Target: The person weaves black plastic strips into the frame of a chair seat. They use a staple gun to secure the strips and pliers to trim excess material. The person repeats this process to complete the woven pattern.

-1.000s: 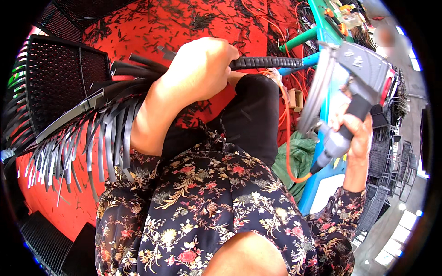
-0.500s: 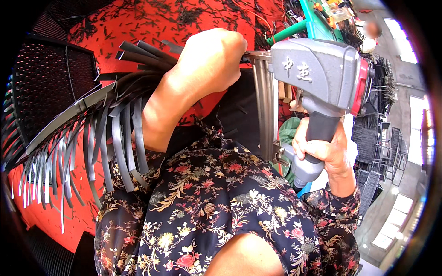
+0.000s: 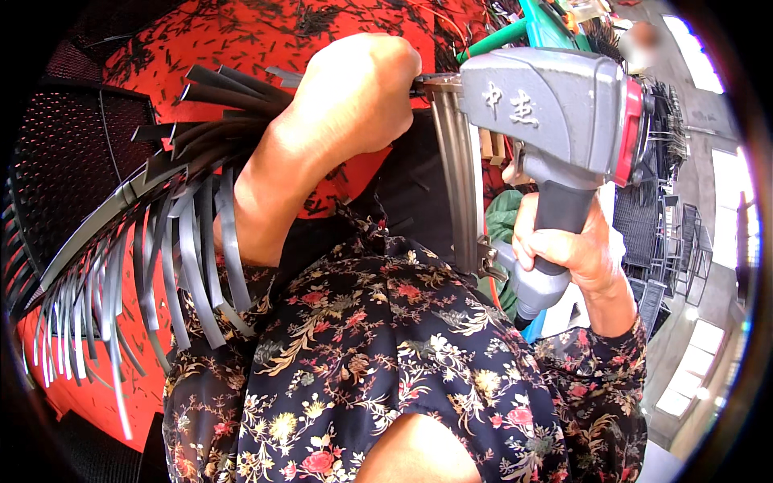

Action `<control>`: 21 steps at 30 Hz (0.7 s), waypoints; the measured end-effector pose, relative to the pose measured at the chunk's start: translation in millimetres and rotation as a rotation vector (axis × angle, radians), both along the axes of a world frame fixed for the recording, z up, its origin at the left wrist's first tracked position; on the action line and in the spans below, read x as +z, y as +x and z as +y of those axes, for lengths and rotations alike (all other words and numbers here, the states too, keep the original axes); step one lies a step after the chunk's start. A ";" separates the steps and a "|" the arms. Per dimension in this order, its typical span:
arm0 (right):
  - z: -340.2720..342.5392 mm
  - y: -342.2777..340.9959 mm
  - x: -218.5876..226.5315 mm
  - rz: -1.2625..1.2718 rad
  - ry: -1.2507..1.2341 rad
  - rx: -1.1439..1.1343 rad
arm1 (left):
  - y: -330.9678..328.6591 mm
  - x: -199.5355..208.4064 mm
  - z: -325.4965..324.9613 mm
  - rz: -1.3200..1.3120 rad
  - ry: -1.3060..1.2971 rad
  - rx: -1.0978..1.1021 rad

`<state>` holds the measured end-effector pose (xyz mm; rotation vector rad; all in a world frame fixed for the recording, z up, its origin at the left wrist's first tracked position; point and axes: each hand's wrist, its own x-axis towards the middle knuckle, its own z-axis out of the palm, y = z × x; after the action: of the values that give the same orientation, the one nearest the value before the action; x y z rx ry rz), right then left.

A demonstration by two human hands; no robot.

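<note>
My right hand (image 3: 576, 245) is wrapped round the black grip of a grey pneumatic staple gun (image 3: 539, 109). The gun has a red band at its back end and a long metal magazine (image 3: 457, 181) on its left. The gun's nose points left, close to the knuckles of my left hand (image 3: 358, 88). That hand is closed in a fist, back toward me; whatever its fingers hold is hidden. Behind and below my left forearm runs a curved frame edge (image 3: 88, 229), with many flat dark plastic strips (image 3: 193, 249) hanging loose from it.
Dark woven mesh panels (image 3: 68, 153) stand at the left. The red floor (image 3: 177, 56) is littered with short dark offcuts. At the top right are a green stand (image 3: 541, 24) and a blurred person (image 3: 640, 48). Stacked dark frames (image 3: 644, 209) line the right side.
Both hands and the staple gun sit slightly higher and further left in the view. The strips have shifted a little too. Both grips look unchanged.
</note>
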<state>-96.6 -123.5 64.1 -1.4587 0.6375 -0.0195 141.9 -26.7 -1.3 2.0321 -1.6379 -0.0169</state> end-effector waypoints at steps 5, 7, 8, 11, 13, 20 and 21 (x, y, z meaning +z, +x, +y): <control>2.3 3.1 -0.9 -0.015 0.004 -0.001 | 2.1 3.1 -6.9 0.007 0.114 0.004; 2.7 0.6 -1.7 0.016 0.000 0.005 | 1.0 -0.2 -3.6 0.062 0.103 0.005; 1.1 0.7 0.2 0.025 -0.009 0.010 | 2.1 -0.3 -3.4 0.083 0.092 0.008; -3.4 -0.8 8.9 -0.072 0.012 -0.115 | 11.6 3.5 2.4 0.100 0.070 0.006; -19.6 -15.7 4.9 -0.183 -0.042 -0.188 | 16.1 4.8 0.7 0.099 0.038 0.001; -134.7 -64.9 -4.7 -0.192 -0.498 -0.456 | 27.8 10.9 12.8 0.153 -0.175 -0.037; -159.5 -73.4 -14.2 -0.080 -0.597 -0.494 | 24.1 18.4 13.5 0.237 -0.144 -0.019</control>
<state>-170.0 -283.0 49.8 -1.8168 0.9639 -0.7001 166.0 -13.2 17.2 1.8297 -1.4676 -0.1374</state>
